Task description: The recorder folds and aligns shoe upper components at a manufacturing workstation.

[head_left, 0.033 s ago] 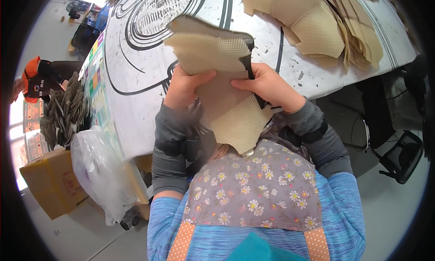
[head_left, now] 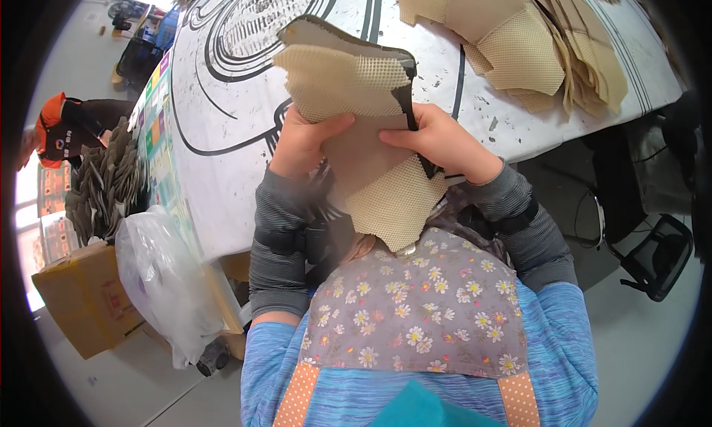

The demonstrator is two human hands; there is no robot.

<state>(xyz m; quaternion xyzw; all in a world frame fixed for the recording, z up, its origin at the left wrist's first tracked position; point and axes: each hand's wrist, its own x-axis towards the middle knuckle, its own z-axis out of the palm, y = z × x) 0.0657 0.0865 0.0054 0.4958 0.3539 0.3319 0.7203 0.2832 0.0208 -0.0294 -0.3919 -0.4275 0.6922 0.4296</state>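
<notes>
Between both hands is a beige mesh fabric piece (head_left: pixel 360 156) with a smooth taupe band across its middle. It looks like a flat cut shoe-upper piece, though I cannot be sure. A dark edge shows along its right side and a dark-rimmed flap at its top. My left hand (head_left: pixel 300 141) grips the left edge, thumb lying on the taupe band and other fingers hidden behind. My right hand (head_left: pixel 449 141) pinches the right edge, its thumb also on the band. The lower mesh end hangs over my flowered apron (head_left: pixel 423 308).
Overlapping beige mesh pieces (head_left: pixel 519 49) lie at the far right of the white, black-lined table (head_left: pixel 222 197). Left of the table are a bundle of brown-grey pieces (head_left: pixel 104 182), a cardboard box (head_left: pixel 85 301), a clear plastic bag (head_left: pixel 163 279) and another person (head_left: pixel 70 130) in orange and black.
The top flap of the fabric piece has tilted up slightly, away from me. Both hands keep their grip in nearly the same place.
</notes>
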